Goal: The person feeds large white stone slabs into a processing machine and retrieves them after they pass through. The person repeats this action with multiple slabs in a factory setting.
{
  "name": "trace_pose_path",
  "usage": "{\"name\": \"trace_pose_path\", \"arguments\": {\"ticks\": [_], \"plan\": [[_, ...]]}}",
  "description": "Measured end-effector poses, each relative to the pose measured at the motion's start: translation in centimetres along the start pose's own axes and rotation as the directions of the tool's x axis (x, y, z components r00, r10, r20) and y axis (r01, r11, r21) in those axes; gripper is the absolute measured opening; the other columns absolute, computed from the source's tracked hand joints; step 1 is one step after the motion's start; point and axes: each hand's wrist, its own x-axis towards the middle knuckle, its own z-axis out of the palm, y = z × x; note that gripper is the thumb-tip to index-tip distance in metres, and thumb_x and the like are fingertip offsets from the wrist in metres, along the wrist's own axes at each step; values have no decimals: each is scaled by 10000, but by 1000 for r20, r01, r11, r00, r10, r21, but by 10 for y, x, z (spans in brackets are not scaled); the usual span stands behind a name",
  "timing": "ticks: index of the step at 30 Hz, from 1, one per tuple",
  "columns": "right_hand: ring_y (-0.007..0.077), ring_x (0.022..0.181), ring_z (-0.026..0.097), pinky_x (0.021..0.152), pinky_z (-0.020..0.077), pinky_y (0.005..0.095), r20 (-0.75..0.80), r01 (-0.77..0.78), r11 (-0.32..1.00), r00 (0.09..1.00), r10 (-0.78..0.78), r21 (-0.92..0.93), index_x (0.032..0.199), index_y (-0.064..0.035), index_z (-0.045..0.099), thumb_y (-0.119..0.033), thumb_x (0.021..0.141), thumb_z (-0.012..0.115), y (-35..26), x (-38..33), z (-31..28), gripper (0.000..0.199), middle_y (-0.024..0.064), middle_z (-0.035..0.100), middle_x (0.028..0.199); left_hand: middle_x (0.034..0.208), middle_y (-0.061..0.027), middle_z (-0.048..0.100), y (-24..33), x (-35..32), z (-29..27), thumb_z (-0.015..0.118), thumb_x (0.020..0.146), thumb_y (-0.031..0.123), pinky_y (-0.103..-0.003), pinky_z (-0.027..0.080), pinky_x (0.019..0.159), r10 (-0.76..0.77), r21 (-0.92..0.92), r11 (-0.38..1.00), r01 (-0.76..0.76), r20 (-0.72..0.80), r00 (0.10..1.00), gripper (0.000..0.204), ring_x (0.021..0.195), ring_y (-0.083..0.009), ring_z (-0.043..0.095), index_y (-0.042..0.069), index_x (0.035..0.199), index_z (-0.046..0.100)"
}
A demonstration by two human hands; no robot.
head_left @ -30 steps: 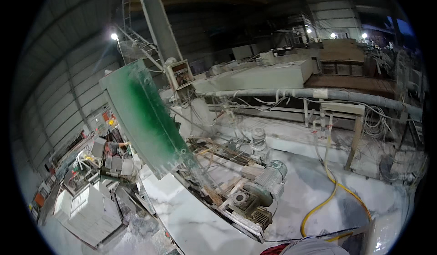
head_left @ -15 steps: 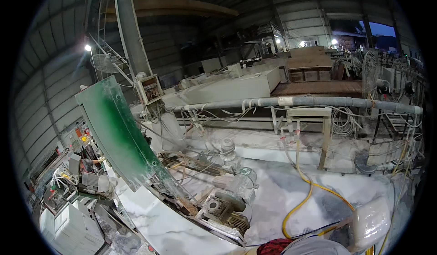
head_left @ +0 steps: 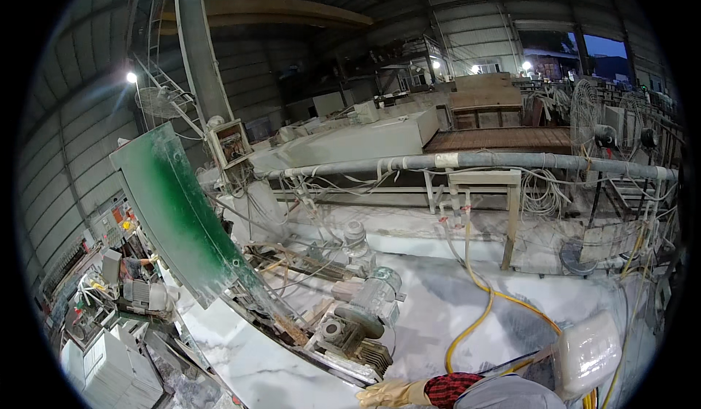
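At the lower edge my left hand [head_left: 391, 394], in a pale yellow work glove, comes in below a red checked sleeve [head_left: 449, 390]. Its fingers stretch leftward, apart, with nothing visible in them. The picture's edge cuts off part of the hand. Just above it sits a dusty finned motor [head_left: 372, 358] at the end of a machine frame. White grey-veined slab [head_left: 277, 380] lies left of the hand; whether the fingertips touch it I cannot tell. Pale grey cloth [head_left: 511, 394] bulges beside the sleeve. My right hand is out of the picture.
A curved green guard [head_left: 175, 212] rises at left. Yellow hose [head_left: 467, 332] crosses the wet, whitish surface near a film-wrapped box [head_left: 590, 354]. A long grey pipe [head_left: 511, 161] runs behind. More machinery [head_left: 150, 292] stands far left; a wire fan [head_left: 583, 117] stands at right.
My left glove has come into view at the lower edge, with more of the red checked sleeve showing. The surroundings have shifted slightly left in the picture.
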Motion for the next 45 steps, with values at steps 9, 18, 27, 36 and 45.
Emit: {"name": "trace_pose_path", "arguments": {"ticks": [9, 18, 27, 36, 45], "plan": [[316, 1496, 561, 1246, 440, 383, -75, 125, 992, 990, -122, 30, 1523, -136, 607, -307, 1139, 516, 10, 1, 19, 430, 186, 529, 1668, 1702, -294, 403, 62, -34, -5, 483, 1107, 532, -628, 254, 1311, 106, -283, 947, -150, -164, 981, 674, 1599, -500, 306, 114, 1635, 501], [334, 1508, 539, 1254, 433, 403, -6, 54, 999, 999, -54, 0, 1549, -246, 593, -184, 1139, 479, 13, 1, 12, 430, 105, 518, 1695, 1697, -334, 392, 64, -31, 5, 455, 1128, 564, -625, 217, 1329, 184, -317, 916, -247, -214, 959, 715, 1585, -546, 309, 112, 1683, 438], [305, 1555, 490, 1301, 373, 381, 115, -120, 992, 987, 116, 32, 1596, -301, 589, -408, 1165, 505, -17, 18, -13, 452, 82, 531, 1695, 1763, -337, 273, 45, -11, 16, 508, 1054, 695, -620, 136, 1353, 217, -366, 904, -220, -48, 975, 909, 1645, -543, 199, 114, 1734, 347], [369, 1546, 495, 1287, 407, 418, 16, -246, 929, 968, 252, 274, 1608, -222, 519, -220, 1135, 456, -29, 12, 12, 477, 173, 441, 1738, 1769, -336, 259, 37, -23, 9, 527, 1045, 677, -620, 145, 1350, 281, -336, 899, -281, -49, 958, 922, 1649, -528, 205, 65, 1717, 366], [396, 1520, 522, 1255, 452, 432, -183, -9, 998, 983, 20, 63, 1618, -233, 486, -41, 1055, 476, -6, -6, 34, 596, 185, 440, 1733, 1777, -300, 282, 39, -12, 23, 463, 1074, 664, -609, 129, 1357, 281, -310, 905, -292, -80, 956, 876, 1651, -521, 205, 54, 1700, 401]]}}
